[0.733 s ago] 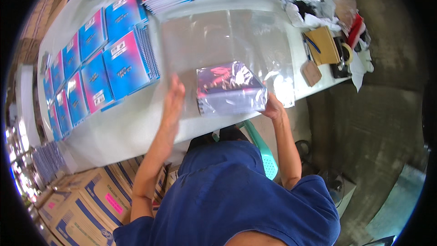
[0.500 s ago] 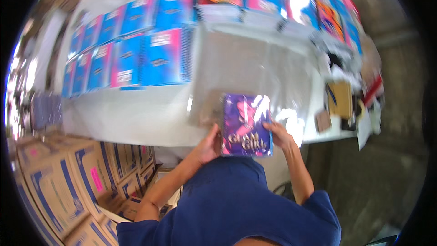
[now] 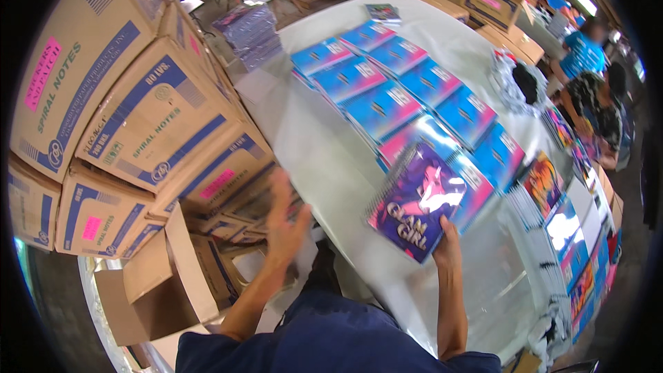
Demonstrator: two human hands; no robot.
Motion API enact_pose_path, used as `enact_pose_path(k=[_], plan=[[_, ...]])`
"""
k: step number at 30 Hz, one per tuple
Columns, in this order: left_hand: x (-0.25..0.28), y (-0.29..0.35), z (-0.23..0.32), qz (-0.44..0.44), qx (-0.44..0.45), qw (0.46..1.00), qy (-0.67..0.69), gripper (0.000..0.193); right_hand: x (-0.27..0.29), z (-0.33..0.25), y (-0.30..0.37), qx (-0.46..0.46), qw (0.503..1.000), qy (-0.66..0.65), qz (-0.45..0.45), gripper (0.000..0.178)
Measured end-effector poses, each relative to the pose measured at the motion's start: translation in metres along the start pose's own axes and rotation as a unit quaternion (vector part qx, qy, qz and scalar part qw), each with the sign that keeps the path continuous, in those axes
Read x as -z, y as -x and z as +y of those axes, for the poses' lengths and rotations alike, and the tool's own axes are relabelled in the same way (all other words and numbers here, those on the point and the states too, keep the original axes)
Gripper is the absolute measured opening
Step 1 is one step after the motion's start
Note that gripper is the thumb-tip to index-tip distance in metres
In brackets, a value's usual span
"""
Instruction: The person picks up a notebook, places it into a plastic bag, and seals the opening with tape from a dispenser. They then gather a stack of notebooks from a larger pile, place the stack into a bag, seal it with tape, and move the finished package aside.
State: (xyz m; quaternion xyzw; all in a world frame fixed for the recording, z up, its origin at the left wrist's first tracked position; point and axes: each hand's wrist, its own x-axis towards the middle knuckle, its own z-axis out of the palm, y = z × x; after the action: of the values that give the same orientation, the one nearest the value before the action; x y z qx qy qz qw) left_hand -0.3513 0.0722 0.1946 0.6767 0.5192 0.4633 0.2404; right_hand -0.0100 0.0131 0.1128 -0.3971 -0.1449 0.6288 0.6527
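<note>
A purple spiral notebook [image 3: 418, 202] with a pink figure on its glossy cover hangs tilted over the white table. My right hand [image 3: 447, 243] grips its lower right edge, thumb on top of the cover. Away to the left, my left hand [image 3: 284, 224] is raised beside the table's edge, smeared by motion, its fingers apart and holding nothing. Just beyond the purple notebook lie rows of blue and pink spiral notebooks [image 3: 382, 107] in stacks, and its far corner overlaps the nearest ones.
Brown cartons [image 3: 162, 114] are piled high on the left. Below them stands an opened carton [image 3: 155, 283] with its flaps up. More notebook stacks [image 3: 542, 183] line the table's right side, near clear plastic [image 3: 497, 290]. Two people [image 3: 587, 90] are at the far right.
The view has swung left toward the cartons. My left hand has let go of the purple notebook and moved away left, while my right hand keeps hold of it.
</note>
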Motion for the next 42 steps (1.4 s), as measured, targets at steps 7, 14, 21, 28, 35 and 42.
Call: enact_pose_path(k=[7, 14, 21, 28, 35, 42], plan=[[0.184, -0.135, -0.051, 0.258, -0.24, 0.839, -0.415, 0.063, -0.284, 0.071, -0.27, -0.014, 0.992, -0.045, -0.121, 0.051], [0.192, -0.215, -0.108, 0.233, -0.309, 0.698, -0.602, 0.062, -0.607, 0.11, -0.544, 0.113, 0.965, -0.121, -0.204, 0.081], [0.206, -0.19, -0.14, 0.208, -0.317, 0.658, -0.65, 0.05, -0.721, 0.166, -0.565, 0.102, 0.987, 0.11, 0.054, 0.107], [0.194, -0.199, -0.108, 0.153, -0.31, 0.659, -0.668, 0.037, -0.681, 0.118, -0.56, 0.133, 0.891, 0.404, -0.159, 0.079], [0.226, -0.189, -0.147, 0.209, -0.431, 0.656, -0.583, 0.02, -0.513, 0.147, -0.497, 0.293, 0.537, 0.79, -0.036, 0.07], [0.172, -0.179, -0.126, -0.146, -0.422, 0.837, -0.316, 0.037, -0.385, 0.192, -0.496, 0.382, 0.389, 0.838, -0.007, 0.031]])
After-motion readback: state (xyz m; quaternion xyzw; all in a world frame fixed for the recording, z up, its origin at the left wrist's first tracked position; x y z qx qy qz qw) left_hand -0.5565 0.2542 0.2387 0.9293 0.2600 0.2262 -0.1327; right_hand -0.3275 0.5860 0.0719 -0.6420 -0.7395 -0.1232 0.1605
